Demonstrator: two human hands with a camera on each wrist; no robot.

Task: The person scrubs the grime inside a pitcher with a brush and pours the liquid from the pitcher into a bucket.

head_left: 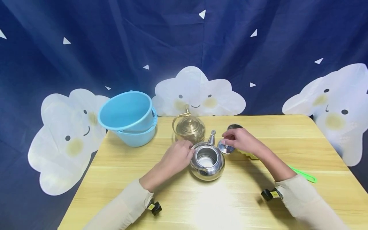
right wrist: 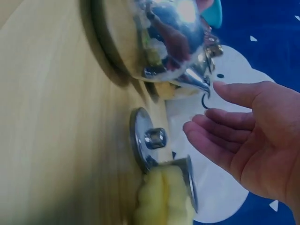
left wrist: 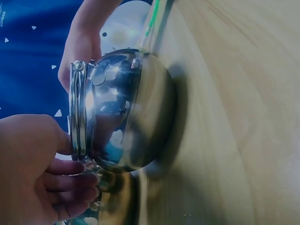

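A shiny silver kettle (head_left: 207,163) stands lidless on the wooden table, its round mouth facing up and its spout toward the back. At the kettle's left side, my left hand (head_left: 179,155) pinches the lowered handle (left wrist: 78,112) between thumb and fingers. The kettle's lid (head_left: 226,147) lies flat on the table to the right of the spout, knob up. Over the lid hovers my right hand (head_left: 240,140); in the right wrist view its fingers (right wrist: 218,136) are loosely extended, apart from the lid and holding nothing.
Behind the silver kettle stands a gold kettle (head_left: 191,129). A light blue bucket (head_left: 135,135) is at the back left. Beyond my right hand are a dark round container (head_left: 234,126) and a bumpy yellow object (right wrist: 164,197). A green stick-like thing (head_left: 304,175) lies to the right.
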